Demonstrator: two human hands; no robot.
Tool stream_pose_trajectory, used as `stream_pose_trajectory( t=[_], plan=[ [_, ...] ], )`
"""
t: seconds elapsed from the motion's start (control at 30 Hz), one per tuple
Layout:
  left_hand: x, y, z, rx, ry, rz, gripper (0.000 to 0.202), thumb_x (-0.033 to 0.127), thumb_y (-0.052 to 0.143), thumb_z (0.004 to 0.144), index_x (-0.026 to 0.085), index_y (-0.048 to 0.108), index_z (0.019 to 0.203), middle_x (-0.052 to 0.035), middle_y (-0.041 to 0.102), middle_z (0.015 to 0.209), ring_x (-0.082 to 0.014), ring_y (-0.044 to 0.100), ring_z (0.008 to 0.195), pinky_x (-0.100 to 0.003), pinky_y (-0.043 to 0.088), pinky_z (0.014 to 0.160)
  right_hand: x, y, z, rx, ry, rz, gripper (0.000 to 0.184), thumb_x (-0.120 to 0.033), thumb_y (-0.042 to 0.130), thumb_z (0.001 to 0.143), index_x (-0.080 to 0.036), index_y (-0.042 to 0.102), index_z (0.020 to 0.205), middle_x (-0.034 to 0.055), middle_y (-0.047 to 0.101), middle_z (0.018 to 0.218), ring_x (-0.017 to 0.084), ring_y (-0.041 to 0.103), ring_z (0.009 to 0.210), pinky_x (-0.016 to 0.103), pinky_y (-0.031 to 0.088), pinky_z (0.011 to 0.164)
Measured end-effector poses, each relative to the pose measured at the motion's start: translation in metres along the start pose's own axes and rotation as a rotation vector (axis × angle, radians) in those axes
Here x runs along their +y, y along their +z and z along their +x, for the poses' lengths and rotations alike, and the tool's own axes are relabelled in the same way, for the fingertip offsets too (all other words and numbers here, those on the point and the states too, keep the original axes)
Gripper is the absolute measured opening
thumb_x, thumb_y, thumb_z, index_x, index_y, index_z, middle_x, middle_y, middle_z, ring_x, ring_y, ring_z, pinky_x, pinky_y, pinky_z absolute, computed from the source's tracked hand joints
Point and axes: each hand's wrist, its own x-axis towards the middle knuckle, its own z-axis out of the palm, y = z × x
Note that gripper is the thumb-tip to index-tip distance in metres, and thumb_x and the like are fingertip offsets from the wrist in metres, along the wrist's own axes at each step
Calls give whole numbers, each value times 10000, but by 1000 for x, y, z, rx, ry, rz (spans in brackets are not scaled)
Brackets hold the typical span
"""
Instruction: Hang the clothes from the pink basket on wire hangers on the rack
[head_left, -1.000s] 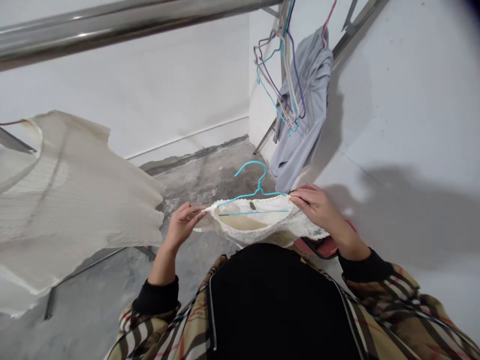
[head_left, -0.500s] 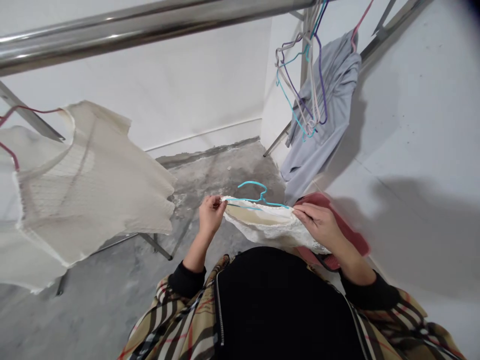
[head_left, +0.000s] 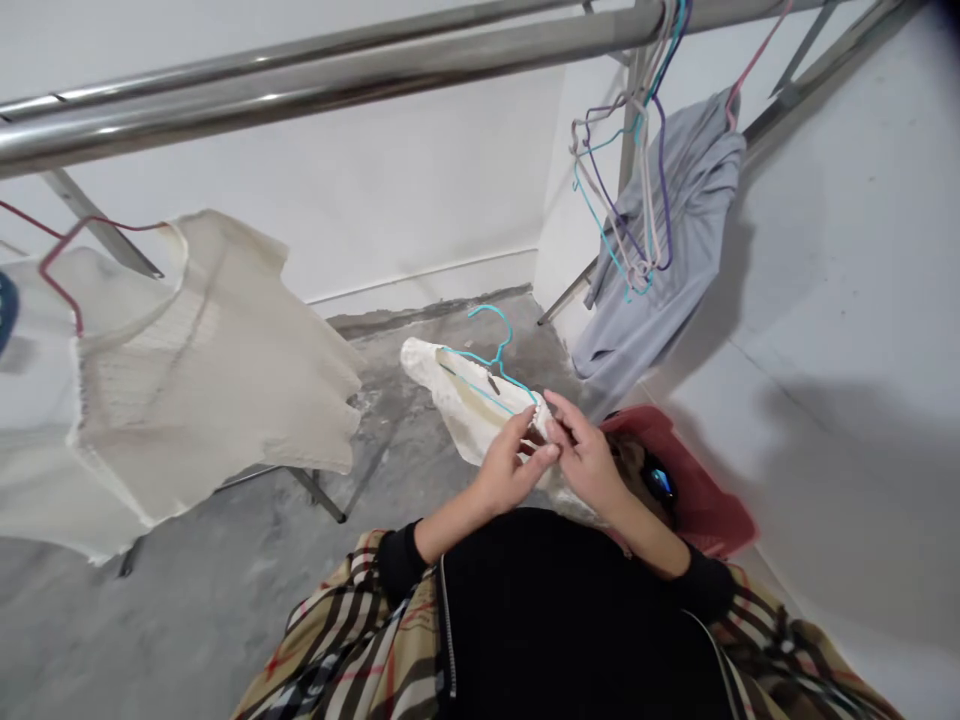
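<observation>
A white lace-edged garment (head_left: 461,395) hangs from a thin blue wire hanger (head_left: 491,355), whose hook points away from me. The hanger's arms run inside the garment's upper edge. My left hand (head_left: 517,460) and my right hand (head_left: 589,455) are close together at the garment's near right end, with their fingers pinching the lace edge. The fingers hide the hanger's tip there. The far end of the garment hangs free of both hands, over the concrete floor (head_left: 450,470).
A cream pleated garment (head_left: 202,370) hangs at left on a red hanger (head_left: 64,255). Several wire hangers (head_left: 622,170) and a grey garment (head_left: 675,230) hang at right from a steel rail (head_left: 315,80). A red item (head_left: 701,490) lies near my right hand, beside a white wall (head_left: 840,250).
My left hand has let go of the garment's far end and moved right to join my right hand. The garment now swings away from me, and the view has shifted slightly.
</observation>
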Motion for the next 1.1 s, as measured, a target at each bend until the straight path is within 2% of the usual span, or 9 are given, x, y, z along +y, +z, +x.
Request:
stream_pose_trajectory(
  t=[0.13, 0.27, 0.33, 0.4, 0.57, 0.67, 0.83, 0.97, 1.1],
  plan=[
    [2, 12, 4, 196, -163, -201, 558, 460, 614, 847, 176, 427, 1290, -93, 610, 1062, -162, 605, 872, -284, 522, 747, -4, 23, 2, -88, -45, 110, 611, -292, 412, 969, -238, 182, 1533, 96, 627, 1172, 185, 645, 1007, 373, 543, 908],
    [9, -6, 15, 366, -149, -270, 389, 448, 588, 861, 190, 487, 1132, -18, 613, 872, -126, 583, 737, -262, 501, 721, -13, 25, 2, -224, -152, 186, 653, -273, 440, 966, -312, 124, 1536, 94, 462, 1444, 208, 508, 1279, 427, 436, 1071],
    [16, -28, 22, 468, -90, -206, 328, 412, 599, 847, 185, 527, 1073, -27, 626, 901, -131, 586, 778, -257, 492, 747, -15, 21, 1, -277, -210, 248, 670, -280, 467, 960, -341, 119, 1529, 80, 432, 1477, 206, 483, 1304, 433, 415, 1084],
    [25, -57, 29, 560, -43, -135, 301, 377, 603, 829, 182, 552, 1053, -45, 643, 958, -142, 594, 829, -256, 489, 763, -9, 16, 0, -249, -210, 273, 649, -291, 485, 954, -351, 166, 1516, 76, 487, 1427, 199, 520, 1254, 427, 433, 1056],
    [57, -137, 42, 618, 51, -55, 308, 373, 581, 786, 205, 558, 1043, -22, 656, 873, -144, 619, 735, -261, 519, 674, 28, 9, -10, -35, 8, 203, 510, -346, 522, 933, -307, 379, 1421, 71, 621, 1198, 180, 608, 1090, 375, 506, 943],
    [83, -179, 52, 689, 157, 4, 271, 339, 598, 762, 198, 570, 991, -5, 639, 813, -143, 630, 724, -251, 530, 655, 52, 8, -20, -2, 124, 162, 468, -384, 522, 925, -273, 443, 1373, 71, 650, 1121, 176, 632, 1014, 355, 531, 891],
    [116, -236, 82, 793, 286, 24, 158, 251, 611, 730, 158, 610, 858, 13, 601, 704, -109, 598, 651, -210, 512, 613, 75, 6, -36, -7, 202, 98, 435, -421, 517, 915, -245, 515, 1313, 83, 667, 1087, 186, 644, 960, 361, 545, 854],
    [111, -269, 105, 787, 218, 42, 185, 268, 623, 758, 131, 615, 881, 20, 574, 673, -124, 624, 704, -224, 518, 649, 87, 1, -42, 31, 228, 90, 418, -443, 534, 893, -211, 573, 1239, 87, 681, 1039, 188, 660, 921, 365, 551, 853],
    [83, -279, 105, 829, 53, 68, 291, 340, 654, 772, 138, 598, 973, 37, 558, 673, -101, 590, 670, -229, 531, 646, 105, -1, -50, 59, 282, 85, 428, -448, 538, 881, -174, 599, 1205, 101, 697, 1022, 191, 675, 902, 341, 562, 812]
  ],
)
